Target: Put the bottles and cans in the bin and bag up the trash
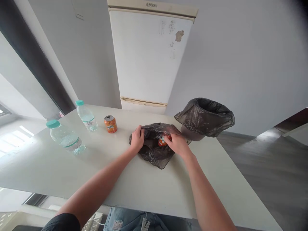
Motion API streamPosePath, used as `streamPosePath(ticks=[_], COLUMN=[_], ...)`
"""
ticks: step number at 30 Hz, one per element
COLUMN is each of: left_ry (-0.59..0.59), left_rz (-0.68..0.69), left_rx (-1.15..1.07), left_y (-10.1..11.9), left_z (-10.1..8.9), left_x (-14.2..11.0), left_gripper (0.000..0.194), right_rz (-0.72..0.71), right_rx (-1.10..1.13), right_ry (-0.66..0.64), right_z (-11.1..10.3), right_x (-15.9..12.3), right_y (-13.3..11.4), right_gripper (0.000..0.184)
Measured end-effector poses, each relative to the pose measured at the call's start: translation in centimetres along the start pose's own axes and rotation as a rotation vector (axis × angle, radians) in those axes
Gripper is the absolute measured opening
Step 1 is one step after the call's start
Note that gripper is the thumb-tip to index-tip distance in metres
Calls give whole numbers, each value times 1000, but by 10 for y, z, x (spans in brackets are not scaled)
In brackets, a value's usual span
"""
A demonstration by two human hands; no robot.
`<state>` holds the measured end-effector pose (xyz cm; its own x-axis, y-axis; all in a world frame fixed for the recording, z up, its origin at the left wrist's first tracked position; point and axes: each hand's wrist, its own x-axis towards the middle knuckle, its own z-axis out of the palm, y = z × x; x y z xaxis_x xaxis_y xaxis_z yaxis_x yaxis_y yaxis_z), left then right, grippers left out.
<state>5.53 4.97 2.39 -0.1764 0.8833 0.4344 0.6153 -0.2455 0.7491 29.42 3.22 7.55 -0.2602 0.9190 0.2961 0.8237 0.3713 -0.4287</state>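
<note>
A black plastic bag (156, 155) lies with its mouth open on the white table. My left hand (137, 138) pinches the left side of the bag's rim, fingers closed on it. Inside the opening, my right hand (176, 143) grips an orange soda can (163, 141), whose lower part shows beyond the fingers. A second orange soda can (110, 124) stands upright to the left of the bag, apart from both hands. Farther left are two clear plastic bottles with teal caps, the nearer bottle (66, 138) and the farther bottle (86, 116).
A bin lined with a black bag (204, 118) stands at the table's right back edge. The white table (149, 189) runs across in front of me. Behind it is a white fridge (149, 54). A cream plastic basket (14, 219) sits below at the left.
</note>
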Motion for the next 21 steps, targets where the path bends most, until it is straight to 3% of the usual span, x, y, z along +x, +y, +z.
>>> streamPosePath(ticks=[6,11,14,18,21], left_ry=[-73,-304,-334,-346,-320], left_rz=[43,55,83,112,113], left_rx=[136,354,356,307,229], left_y=[-10,-14,-16,-20,-22], left_z=[7,11,15,21,25], left_x=[6,10,10,11,9], left_gripper=[24,22,24,23,18], right_rz=[65,-41,-107,-112,-107], right_rx=[-10,3,55,163,401], right_ry=[-98,-188,-219,-152,58], right_z=[-7,-45,-75,-118,-133], right_x=[-3,-19,-46,-88,-98], right_y=[-7,-12,-14,-17,-42], right_gripper=[61,53,52,61,63])
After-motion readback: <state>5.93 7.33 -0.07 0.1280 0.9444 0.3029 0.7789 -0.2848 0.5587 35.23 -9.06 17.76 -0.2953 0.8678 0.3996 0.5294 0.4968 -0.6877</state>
